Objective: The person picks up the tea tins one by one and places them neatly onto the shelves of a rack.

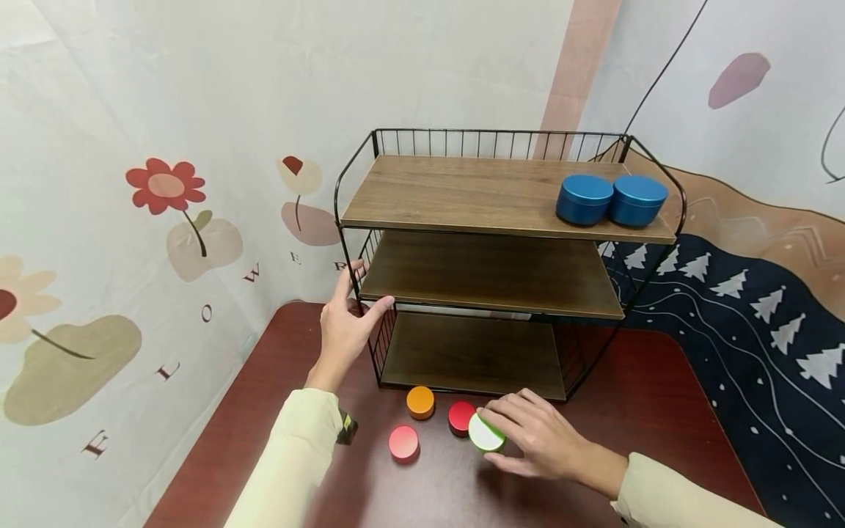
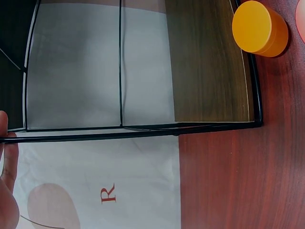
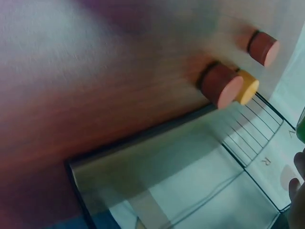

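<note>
A three-tier rack point(image 1: 485, 271) with wooden boards and a black wire frame stands on the table. My left hand point(image 1: 345, 323) grips its left side at the middle board, thumb in front and fingers around the wire. In the left wrist view only part of that hand point(image 2: 7, 186) shows at the edge. My right hand point(image 1: 538, 433) pinches a small round green tin with a pale lid point(image 1: 486, 434), in front of the rack. Beside it are a red tin point(image 1: 461, 416), an orange tin point(image 1: 420, 402) and a pinkish-red tin point(image 1: 404, 444).
Two blue round tins point(image 1: 584, 198) sit side by side at the right end of the top board. A small dark object point(image 1: 346, 427) lies by the left sleeve, partly hidden. Printed cloth point(image 1: 198, 110) hangs behind the reddish-brown table point(image 1: 231, 447).
</note>
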Demonstrator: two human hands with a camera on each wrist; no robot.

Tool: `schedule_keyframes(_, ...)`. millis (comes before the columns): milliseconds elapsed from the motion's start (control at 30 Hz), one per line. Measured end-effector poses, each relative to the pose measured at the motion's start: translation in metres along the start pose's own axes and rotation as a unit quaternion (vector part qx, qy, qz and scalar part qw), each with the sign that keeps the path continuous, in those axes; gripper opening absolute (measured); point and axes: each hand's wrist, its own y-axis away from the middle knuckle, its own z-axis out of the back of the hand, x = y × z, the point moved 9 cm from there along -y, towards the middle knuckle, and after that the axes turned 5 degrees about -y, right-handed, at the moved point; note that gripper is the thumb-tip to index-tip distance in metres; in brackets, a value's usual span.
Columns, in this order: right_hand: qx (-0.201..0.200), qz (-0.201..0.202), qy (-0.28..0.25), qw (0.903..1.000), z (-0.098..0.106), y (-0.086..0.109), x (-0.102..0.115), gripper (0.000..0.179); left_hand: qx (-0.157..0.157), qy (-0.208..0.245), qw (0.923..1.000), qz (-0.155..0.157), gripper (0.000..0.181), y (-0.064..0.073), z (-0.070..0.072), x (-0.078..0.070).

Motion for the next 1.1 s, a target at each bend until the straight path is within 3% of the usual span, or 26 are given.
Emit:
schedule_keyframes(633,-0.055,0.048,0.057,0.9957,0.071,-0.066,-0.023,0.050,-0.001,-0.014,0.9999,-0.004,0.072,0.000,0.000,-0.001)
schedule_keyframes(1100,-0.061,0.071,0.107,0.9899,0.114,-0.110,-0.036,0.051,0.000,-0.006,1.0000,0.001,0.070,0.000,0.000,0.001)
